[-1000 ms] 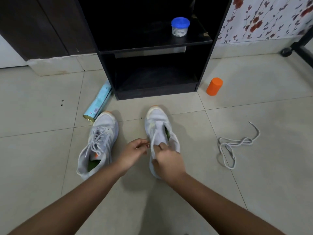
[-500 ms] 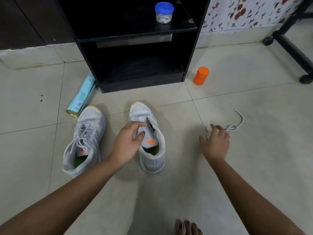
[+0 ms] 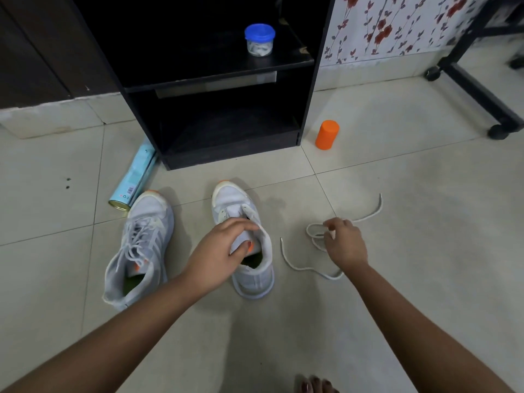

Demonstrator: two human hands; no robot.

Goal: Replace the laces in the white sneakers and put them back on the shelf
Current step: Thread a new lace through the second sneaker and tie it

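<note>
1. Two white sneakers on the tiled floor (image 3: 397,293), toes pointing at the shelf unit (image 3: 307,109), neither one on a shelf.
2. Far left: light-blue spray can (image 3: 133,181) lying on its side, against the unit's left bottom corner, its metal end just beside the toe of the laced sneaker (image 3: 147,222).
3. Laced sneaker: laces in but loose, orange tab at the tongue, green insole showing. No hand on it.
4. Left hand (image 3: 215,256): fingers curled over the tongue of the unlaced sneaker (image 3: 229,198), thumb under the tongue at the opening, so it grips the tongue. The shoe stands flat on the floor, near the laced one but apart from it.
5. Shelf unit: black, open front, two levels, directly behind the shoes. Small clear jar (image 3: 259,39) with a blue lid on the upper board; the lower bay is dark.
6. Loose lace (image 3: 297,266): white, on the floor right of the unlaced sneaker, looped, one end trailing toward the shoe and one out to the right.
7. Right hand (image 3: 344,245): palm down, fingertips curled and pinching the lace loops.
8. Orange cylinder (image 3: 327,135) upright near the unit's right bottom corner.
9. Far right: black frame on castors (image 3: 476,89); floral wallpaper (image 3: 382,26) behind.
10. Bottom edge: toes (image 3: 314,385) with dark polish.
</note>
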